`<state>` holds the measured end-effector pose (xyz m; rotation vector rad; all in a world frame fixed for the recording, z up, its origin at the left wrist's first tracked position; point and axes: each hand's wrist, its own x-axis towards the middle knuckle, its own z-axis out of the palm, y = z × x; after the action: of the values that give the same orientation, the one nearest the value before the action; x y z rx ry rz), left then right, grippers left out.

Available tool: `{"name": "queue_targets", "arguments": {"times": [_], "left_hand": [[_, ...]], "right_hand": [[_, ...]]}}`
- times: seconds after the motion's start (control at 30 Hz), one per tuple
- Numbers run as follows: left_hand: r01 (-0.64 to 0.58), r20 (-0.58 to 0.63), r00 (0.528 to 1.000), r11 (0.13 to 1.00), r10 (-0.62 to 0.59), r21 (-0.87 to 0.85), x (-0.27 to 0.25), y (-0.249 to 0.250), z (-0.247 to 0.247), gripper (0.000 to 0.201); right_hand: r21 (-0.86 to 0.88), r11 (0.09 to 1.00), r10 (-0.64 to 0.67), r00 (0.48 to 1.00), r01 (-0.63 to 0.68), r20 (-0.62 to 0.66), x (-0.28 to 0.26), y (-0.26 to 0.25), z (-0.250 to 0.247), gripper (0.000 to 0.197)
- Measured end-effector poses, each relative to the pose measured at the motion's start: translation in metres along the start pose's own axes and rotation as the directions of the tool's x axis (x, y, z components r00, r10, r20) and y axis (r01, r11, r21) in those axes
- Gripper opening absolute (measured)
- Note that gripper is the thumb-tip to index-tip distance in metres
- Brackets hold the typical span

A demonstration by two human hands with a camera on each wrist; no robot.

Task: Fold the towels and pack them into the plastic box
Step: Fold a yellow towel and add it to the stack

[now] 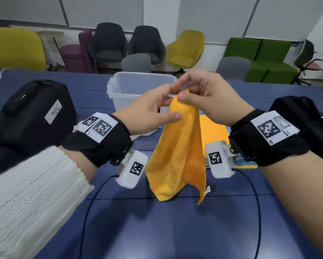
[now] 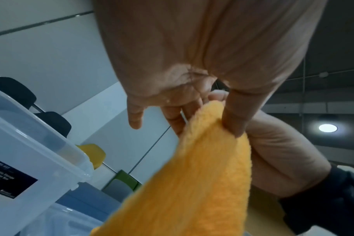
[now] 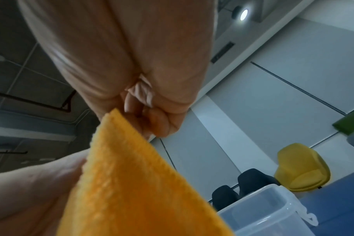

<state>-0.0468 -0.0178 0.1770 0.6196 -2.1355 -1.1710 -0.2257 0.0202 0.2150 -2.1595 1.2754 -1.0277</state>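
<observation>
An orange towel (image 1: 177, 156) (image 2: 192, 183) (image 3: 135, 183) hangs by its top corner above the blue table (image 1: 157, 221), its lower corners a little above the tabletop. My left hand (image 1: 168, 104) (image 2: 208, 118) pinches it just under the top, thumb on the near side and fingers behind. My right hand (image 1: 183, 89) (image 3: 131, 118) pinches the very tip between thumb and curled fingers. The clear plastic box (image 1: 119, 86) (image 2: 30, 143) (image 3: 273, 207) stands open just behind the hands; what shows of its inside looks empty.
A second orange towel (image 1: 211, 128) lies flat right of the box, with a blue one (image 1: 239, 162) under my right wrist. A white cloth (image 1: 147, 132) lies under my left hand. A black case (image 1: 33, 116) sits left, a black bag (image 1: 302, 113) right. Chairs line the far side.
</observation>
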Motion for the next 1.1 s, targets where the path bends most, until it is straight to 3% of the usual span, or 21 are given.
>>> {"name": "queue_targets", "arguments": {"times": [0.07, 0.17, 0.27, 0.37, 0.4, 0.53, 0.6, 0.73, 0.8, 0.83, 0.87, 0.93, 0.97, 1.0, 1.03, 1.1], "left_hand": [[0.051, -0.008, 0.999, 0.995, -0.052, -0.081, 0.001, 0.000, 0.002, 0.043], [0.121, -0.037, 0.992, 0.992, -0.120, 0.040, -0.007, -0.009, -0.008, 0.024], [0.187, -0.118, 0.979, 0.962, -0.166, 0.199, -0.027, -0.030, -0.032, 0.014], [0.311, -0.274, 0.933, 0.904, -0.232, 0.293, -0.043, -0.050, -0.065, 0.022], [0.343, -0.314, 0.917, 0.887, -0.246, 0.308, -0.045, -0.055, -0.074, 0.024], [0.422, -0.371, 0.886, 0.817, -0.279, 0.393, -0.046, -0.065, -0.094, 0.014], [0.476, -0.412, 0.856, 0.787, -0.312, 0.392, -0.045, -0.072, -0.097, 0.021], [0.517, -0.545, 0.770, 0.826, -0.333, 0.225, -0.047, -0.091, -0.098, 0.024], [0.527, -0.596, 0.727, 0.833, -0.340, 0.167, -0.048, -0.099, -0.096, 0.014], [0.540, -0.618, 0.706, 0.827, -0.346, 0.155, -0.049, -0.103, -0.096, 0.010], [0.557, -0.638, 0.688, 0.815, -0.345, 0.161, -0.051, -0.106, -0.098, 0.010], [0.592, -0.650, 0.673, 0.783, -0.353, 0.188, -0.057, -0.113, -0.103, 0.008], [0.602, -0.642, 0.676, 0.773, -0.362, 0.199, -0.060, -0.114, -0.105, 0.007], [0.604, -0.636, 0.682, 0.769, -0.361, 0.211, -0.063, -0.115, -0.109, 0.007], [0.609, -0.639, 0.682, 0.760, -0.355, 0.227, -0.065, -0.114, -0.111, 0.008], [0.612, -0.674, 0.672, 0.742, -0.307, 0.272, -0.065, -0.106, -0.119, 0.012]], "right_hand": [[0.014, 1.000, -0.012, 0.998, 0.013, -0.058, 0.001, -0.002, 0.003, 0.008], [0.030, 0.999, -0.004, 0.964, 0.012, -0.265, -0.002, 0.005, -0.012, 0.016], [0.005, 0.999, 0.035, 0.820, -0.039, -0.572, -0.010, 0.022, -0.048, 0.023], [0.025, 0.993, 0.100, 0.715, -0.116, -0.692, -0.021, 0.046, -0.068, 0.023], [0.012, 0.988, 0.122, 0.716, -0.156, -0.687, -0.022, 0.055, -0.066, 0.023], [-0.060, 0.943, 0.249, 0.815, -0.326, -0.524, -0.016, 0.082, -0.033, 0.011], [-0.098, 0.920, 0.295, 0.837, -0.378, -0.461, -0.013, 0.090, -0.016, 0.008], [-0.147, 0.880, 0.384, 0.860, -0.451, -0.338, -0.011, 0.090, 0.007, 0.011], [-0.148, 0.882, 0.427, 0.892, -0.447, -0.150, -0.014, 0.085, 0.013, 0.015], [-0.174, 0.876, 0.459, 0.888, -0.449, 0.021, -0.017, 0.081, 0.014, 0.019], [-0.240, 0.856, 0.506, 0.837, -0.458, 0.209, -0.019, 0.077, 0.014, 0.021], [-0.446, 0.790, 0.605, 0.654, -0.421, 0.454, -0.023, 0.074, 0.017, 0.015], [-0.514, 0.762, 0.635, 0.608, -0.394, 0.476, -0.023, 0.076, 0.018, 0.014], [-0.538, 0.747, 0.647, 0.612, -0.390, 0.455, -0.023, 0.077, 0.018, 0.014], [-0.526, 0.746, 0.640, 0.659, -0.409, 0.396, -0.020, 0.081, 0.018, 0.013], [-0.395, 0.788, 0.565, 0.810, -0.472, 0.157, -0.011, 0.092, 0.013, 0.012]]}}
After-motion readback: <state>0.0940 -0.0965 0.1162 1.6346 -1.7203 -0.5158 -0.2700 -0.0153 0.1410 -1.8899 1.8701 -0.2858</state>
